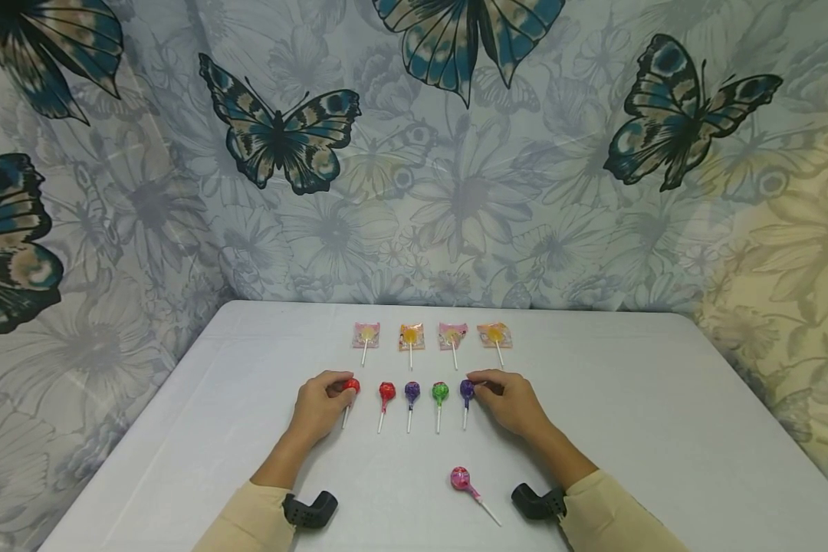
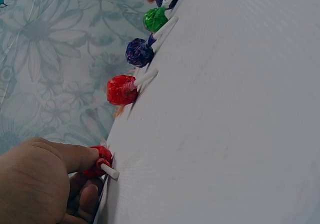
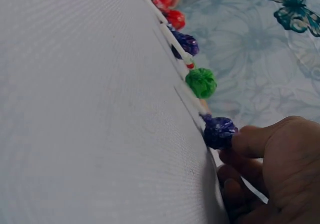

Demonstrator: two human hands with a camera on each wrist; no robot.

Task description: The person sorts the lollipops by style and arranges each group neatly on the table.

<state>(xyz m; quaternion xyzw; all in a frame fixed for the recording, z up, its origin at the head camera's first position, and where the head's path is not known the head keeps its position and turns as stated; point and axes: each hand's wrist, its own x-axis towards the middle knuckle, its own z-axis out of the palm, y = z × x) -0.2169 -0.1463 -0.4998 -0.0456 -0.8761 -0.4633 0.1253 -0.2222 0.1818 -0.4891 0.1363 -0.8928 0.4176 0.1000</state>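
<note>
At the left end of a row of ball lollipops, my left hand (image 1: 320,406) pinches the head of a red lollipop (image 1: 351,385) between thumb and fingers; its white stick points toward me. My right hand (image 1: 514,400) holds a purple lollipop (image 3: 219,133) by its head at the row's right end. Between the hands lie a second red lollipop (image 1: 386,391), another purple lollipop (image 1: 412,392) and a green lollipop (image 1: 440,392), all with sticks toward me. Closer to me, a pink lollipop (image 1: 460,479) lies slanted by the right wrist, touched by neither hand.
Behind the row, several flat lollipops in clear wrappers, such as a pink-wrapped one (image 1: 366,334) and an orange-wrapped one (image 1: 494,335), lie side by side. Everything rests on a white table (image 1: 662,429). A butterfly-patterned cloth (image 1: 469,207) hangs beyond the table's far edge.
</note>
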